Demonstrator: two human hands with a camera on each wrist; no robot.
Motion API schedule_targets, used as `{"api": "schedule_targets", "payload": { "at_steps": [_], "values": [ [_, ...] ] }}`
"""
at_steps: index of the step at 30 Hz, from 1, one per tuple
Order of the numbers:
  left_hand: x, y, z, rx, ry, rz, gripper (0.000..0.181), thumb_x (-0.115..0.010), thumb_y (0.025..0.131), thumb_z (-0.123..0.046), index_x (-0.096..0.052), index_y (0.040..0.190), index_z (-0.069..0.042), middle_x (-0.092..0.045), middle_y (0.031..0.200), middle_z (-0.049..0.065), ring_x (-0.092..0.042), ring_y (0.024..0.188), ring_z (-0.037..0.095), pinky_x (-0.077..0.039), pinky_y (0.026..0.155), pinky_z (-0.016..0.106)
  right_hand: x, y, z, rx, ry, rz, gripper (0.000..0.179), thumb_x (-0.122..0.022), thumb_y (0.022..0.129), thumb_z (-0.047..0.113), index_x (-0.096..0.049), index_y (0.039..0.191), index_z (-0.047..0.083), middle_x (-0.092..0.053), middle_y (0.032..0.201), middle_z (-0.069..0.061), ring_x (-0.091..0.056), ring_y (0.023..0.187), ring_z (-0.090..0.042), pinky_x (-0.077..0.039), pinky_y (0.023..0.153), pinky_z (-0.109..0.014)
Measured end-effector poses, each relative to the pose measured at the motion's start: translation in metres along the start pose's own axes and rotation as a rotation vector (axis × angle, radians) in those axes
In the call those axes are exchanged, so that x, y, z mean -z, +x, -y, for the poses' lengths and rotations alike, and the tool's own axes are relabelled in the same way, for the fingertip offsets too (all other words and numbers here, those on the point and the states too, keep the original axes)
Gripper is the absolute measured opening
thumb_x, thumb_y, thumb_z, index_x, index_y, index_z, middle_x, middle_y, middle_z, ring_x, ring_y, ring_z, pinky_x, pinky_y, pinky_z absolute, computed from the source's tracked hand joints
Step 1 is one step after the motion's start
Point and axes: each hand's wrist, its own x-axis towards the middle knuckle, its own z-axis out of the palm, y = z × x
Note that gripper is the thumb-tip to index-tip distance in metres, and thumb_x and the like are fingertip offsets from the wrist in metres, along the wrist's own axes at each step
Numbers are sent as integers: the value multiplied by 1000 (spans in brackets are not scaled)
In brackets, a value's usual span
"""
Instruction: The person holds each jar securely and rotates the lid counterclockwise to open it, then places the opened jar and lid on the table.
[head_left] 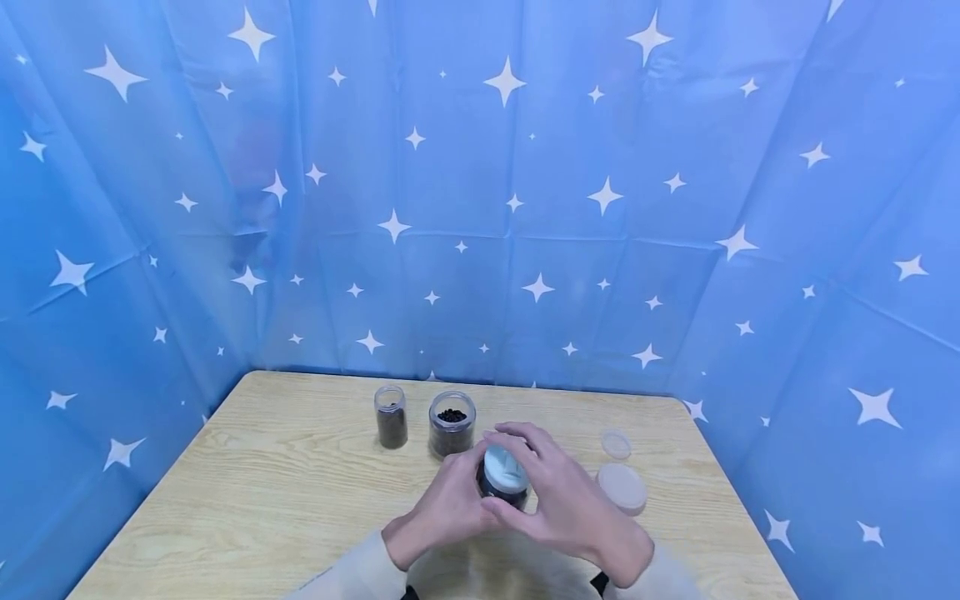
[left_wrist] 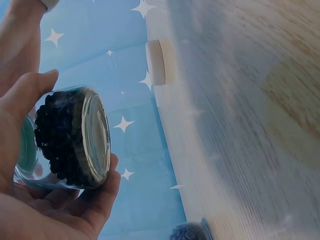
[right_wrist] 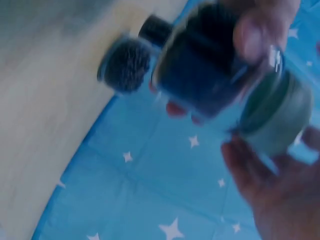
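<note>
A clear glass jar holding dark round beads or beans is raised off the table, tipped in the left wrist view. My left hand grips it, thumb on one side and fingers round the other. On the jar's mouth sits a pale blue-green lid, also seen as a rounded cap in the right wrist view. Curved about this lid is my right hand, fingers over its far side and thumb at the near side. The right wrist view is blurred.
Behind the hands stand a narrow jar and a wider jar, both lidless with dark contents. To the right lie a pale pink lid and a thin translucent disc. A starry blue curtain hangs behind the wooden table.
</note>
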Motion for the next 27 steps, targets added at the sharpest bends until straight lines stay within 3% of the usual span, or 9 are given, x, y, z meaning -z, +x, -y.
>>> {"api": "schedule_targets", "payload": {
  "at_steps": [4, 8, 17, 27],
  "values": [
    [-3, 3, 0, -19, 36, -24, 59, -100, 83, -20, -72, 134, -12, -86, 117, 2, -81, 105, 9, -68, 92, 27, -9, -3, 7, -75, -65, -105, 62, -88, 105, 39, -66, 160, 20, -70, 154, -9, -72, 138, -29, -71, 99, -46],
    [-4, 5, 0, -18, 56, -42, 58, -100, 80, -16, -73, 131, -12, -86, 116, 2, -82, 105, 10, -69, 93, 27, -15, -3, 12, -99, -91, -166, 56, -90, 102, 34, -71, 153, 19, -73, 147, -11, -73, 134, -29, -72, 98, -47],
    [-3, 3, -1, 45, -8, -5, 70, -104, 82, -22, -71, 144, -13, -85, 119, 3, -80, 104, 5, -66, 89, 23, -17, -3, 12, -68, -108, -210, 52, -94, 100, 27, -76, 148, 15, -75, 141, -14, -75, 127, -31, -72, 91, -48],
    [-4, 3, 0, 64, -2, 12, 72, -104, 82, -23, -71, 145, -13, -85, 120, 2, -79, 104, 4, -66, 88, 22, -18, -5, 9, -66, -92, -207, 51, -95, 98, 27, -77, 145, 16, -75, 141, -12, -74, 126, -29, -72, 92, -46]
  ]
}}
